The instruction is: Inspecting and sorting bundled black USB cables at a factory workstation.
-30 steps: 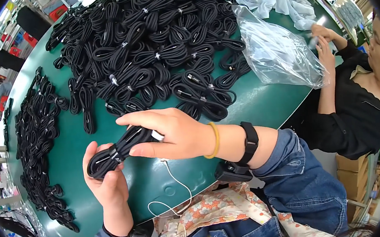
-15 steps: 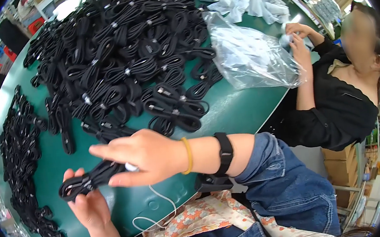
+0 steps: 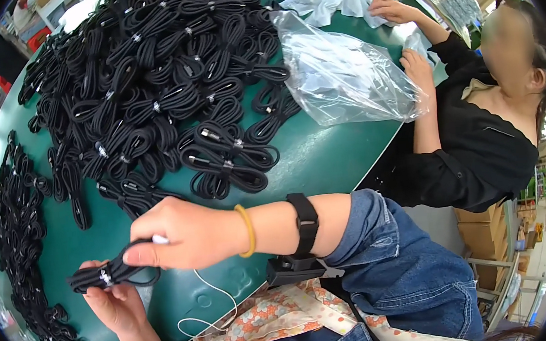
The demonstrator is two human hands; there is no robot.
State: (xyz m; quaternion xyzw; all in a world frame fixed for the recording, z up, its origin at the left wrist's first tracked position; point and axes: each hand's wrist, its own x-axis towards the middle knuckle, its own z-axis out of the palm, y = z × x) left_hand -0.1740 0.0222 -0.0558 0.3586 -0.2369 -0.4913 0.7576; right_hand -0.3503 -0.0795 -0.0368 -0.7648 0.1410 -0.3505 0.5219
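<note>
Your right hand (image 3: 183,236) has curled inward, its grip holding the cable bundle (image 3: 108,275). Your left hand (image 3: 123,311) also holds it, apparently for steadiness.

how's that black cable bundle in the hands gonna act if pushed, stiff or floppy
The cable bundle probably bends but stays together, since a band wraps it. The loop by the right hand may flop, lying outside the band.
</note>
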